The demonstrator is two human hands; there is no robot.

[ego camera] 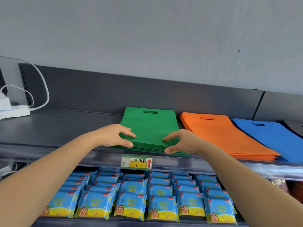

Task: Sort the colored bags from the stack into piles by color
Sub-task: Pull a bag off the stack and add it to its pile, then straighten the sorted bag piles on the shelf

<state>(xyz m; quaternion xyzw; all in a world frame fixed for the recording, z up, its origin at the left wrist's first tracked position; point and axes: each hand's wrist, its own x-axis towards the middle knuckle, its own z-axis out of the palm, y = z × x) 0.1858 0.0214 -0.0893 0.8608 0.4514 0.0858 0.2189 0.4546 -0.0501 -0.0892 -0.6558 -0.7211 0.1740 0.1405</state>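
A pile of green bags (150,126) lies on the dark shelf (57,126), handle cut-outs toward the wall. To its right sit a pile of orange bags (226,138) and then a pile of blue bags (270,136). My left hand (113,135) grips the front left corner of the green pile, fingers on top and thumb against the edge. My right hand (180,141) grips the front right corner the same way, thumb low at the stack's side.
A white power strip (15,112) with a charger and cables sits at the shelf's far left. A price label (136,162) hangs on the shelf's front rail. Several blue snack packets (131,194) fill the lower shelf. Something dark grey (293,126) lies beyond the blue pile.
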